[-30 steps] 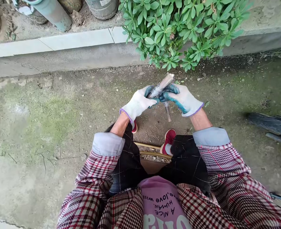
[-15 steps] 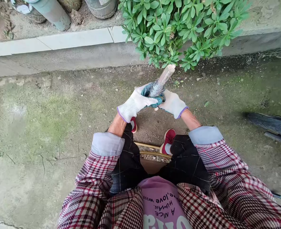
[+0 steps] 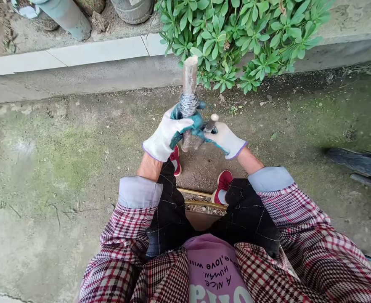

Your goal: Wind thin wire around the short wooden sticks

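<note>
Both of my hands wear white knit gloves with green coated palms and fingers. My left hand is closed around a thick wooden stick, held nearly upright in the picture. Thin silvery wire is wound in many turns around its middle. The lower end of the stick pokes out below my fingers. My right hand is closed on a shorter, thinner stick with a pale round end. The fingertips of both gloves meet or nearly meet between the two sticks.
A leafy green bush overhangs a low concrete ledge ahead. Pots and a grey pipe stand behind it on the left. A black tyre is at the right. Below are my red shoes on the concrete ground.
The wire-wrapped stick has swung from leaning right to nearly upright and shifted left with my left hand. My hands are slightly farther apart, and the short stick in my right hand now shows.
</note>
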Motion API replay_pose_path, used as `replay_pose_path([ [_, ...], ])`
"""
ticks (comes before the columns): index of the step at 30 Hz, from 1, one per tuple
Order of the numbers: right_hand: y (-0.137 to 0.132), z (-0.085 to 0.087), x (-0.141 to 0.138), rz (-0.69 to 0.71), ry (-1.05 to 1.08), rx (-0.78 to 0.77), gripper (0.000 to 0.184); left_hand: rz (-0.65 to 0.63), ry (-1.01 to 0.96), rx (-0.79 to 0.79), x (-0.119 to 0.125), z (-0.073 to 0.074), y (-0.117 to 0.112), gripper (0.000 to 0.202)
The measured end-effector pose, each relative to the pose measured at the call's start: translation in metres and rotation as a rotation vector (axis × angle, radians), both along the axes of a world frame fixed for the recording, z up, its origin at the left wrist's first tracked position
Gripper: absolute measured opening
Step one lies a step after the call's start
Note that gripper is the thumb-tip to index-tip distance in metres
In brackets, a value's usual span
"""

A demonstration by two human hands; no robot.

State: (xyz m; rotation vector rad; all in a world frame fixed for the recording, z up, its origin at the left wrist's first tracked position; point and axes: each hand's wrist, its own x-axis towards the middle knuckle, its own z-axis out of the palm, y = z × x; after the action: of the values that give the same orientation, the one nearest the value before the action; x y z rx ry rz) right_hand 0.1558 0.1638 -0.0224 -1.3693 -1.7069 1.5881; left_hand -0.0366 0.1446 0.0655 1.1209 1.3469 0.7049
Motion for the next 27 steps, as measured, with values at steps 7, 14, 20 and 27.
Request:
replay_pose_path([
  [7,0.003,0.01,0.011,-0.114,0.292,-0.227,0.032,0.255,0.077,0.054,-0.01,-0.002,0.012,0.054],
  [14,0.001,0.011,0.007,-0.145,0.376,-0.182,0.04,0.376,-0.37,0.089,-0.021,-0.021,0.017,0.053],
  [20,-0.001,0.021,0.006,-0.36,0.367,-0.161,0.036,0.393,-0.369,0.125,-0.024,-0.026,0.019,0.041],
  [27,-0.015,0.052,0.008,-0.272,0.513,-0.319,0.045,0.417,-0.485,0.076,-0.016,-0.019,0.015,0.023],
])
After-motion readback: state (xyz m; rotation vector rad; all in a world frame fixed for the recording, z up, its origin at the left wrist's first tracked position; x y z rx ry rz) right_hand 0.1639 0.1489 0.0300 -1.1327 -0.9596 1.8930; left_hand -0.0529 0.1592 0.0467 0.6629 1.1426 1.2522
